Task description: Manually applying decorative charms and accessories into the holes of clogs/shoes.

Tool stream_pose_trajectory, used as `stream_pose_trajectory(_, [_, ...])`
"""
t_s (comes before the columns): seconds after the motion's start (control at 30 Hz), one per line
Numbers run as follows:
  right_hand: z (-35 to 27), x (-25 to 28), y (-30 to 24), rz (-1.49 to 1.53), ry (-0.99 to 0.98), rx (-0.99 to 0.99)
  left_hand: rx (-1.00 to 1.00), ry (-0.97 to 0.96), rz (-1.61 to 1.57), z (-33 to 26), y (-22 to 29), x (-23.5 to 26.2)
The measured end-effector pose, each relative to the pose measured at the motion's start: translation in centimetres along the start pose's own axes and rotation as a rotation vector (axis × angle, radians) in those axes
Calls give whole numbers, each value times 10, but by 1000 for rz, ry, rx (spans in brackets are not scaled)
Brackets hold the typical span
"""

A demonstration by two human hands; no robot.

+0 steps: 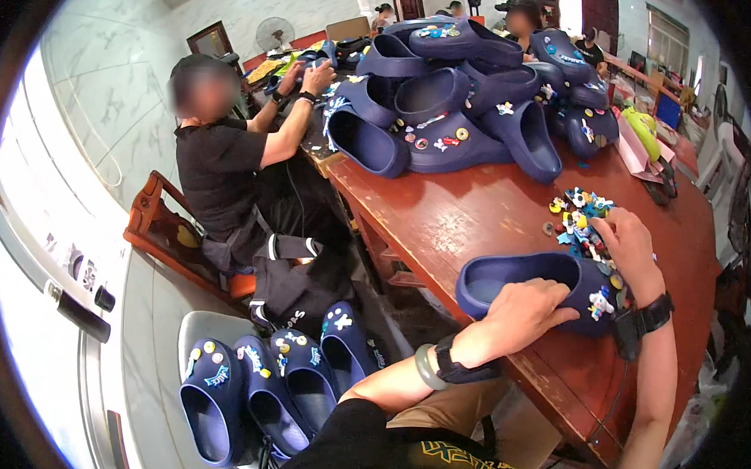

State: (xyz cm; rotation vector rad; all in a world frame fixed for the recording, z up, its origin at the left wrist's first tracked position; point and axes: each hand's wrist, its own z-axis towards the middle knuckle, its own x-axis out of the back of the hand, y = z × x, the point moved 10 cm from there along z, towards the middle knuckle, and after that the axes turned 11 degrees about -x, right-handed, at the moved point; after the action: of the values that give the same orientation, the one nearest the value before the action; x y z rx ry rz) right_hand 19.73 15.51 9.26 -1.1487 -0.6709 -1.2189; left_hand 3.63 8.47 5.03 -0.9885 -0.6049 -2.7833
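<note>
A navy blue clog (511, 268) lies at the table's near edge, its opening facing up and its toe to the right. My left hand (532, 310) grips its near rim, thumb and fingers closed over the side. Small charms sit on the clog's toe, among them a white figure charm (600, 304). Just beyond the toe is a heap of colourful shoe charms (576, 215), mostly blue, white and yellow. My right hand (627, 243) reaches into the heap's right side with fingers bent together; anything between the fingertips is too small to make out.
A tall pile of navy clogs (457, 146) covers the far part of the red-brown table (426, 207). More decorated clogs (213, 394) stand on a grey chair (194, 327) at lower left. A seated co-worker (221, 146) handles things at the table's left. A pink box (635, 153) lies far right.
</note>
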Motion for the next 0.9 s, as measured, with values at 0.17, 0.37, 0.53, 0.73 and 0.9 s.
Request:
stream_pose_trajectory(0.17, [-15, -21, 13, 379, -68, 441, 12, 40, 155, 1, 7, 18])
stream_pose_trajectory(0.37, [-41, -12, -17, 295, 12, 396, 12, 40, 162, 2, 2, 17])
stream_pose_trajectory(0.53, [-58, -4, -13, 149, 150, 384, -19, 70, 155, 2, 12, 17])
stream_pose_trajectory(0.73, [-57, -6, -21, 103, 133, 381, 13, 66, 139, 0, 10, 19])
stream_pose_trajectory(0.9, [-44, -18, -14, 135, 20, 359, 46, 51, 110, 3, 7, 20])
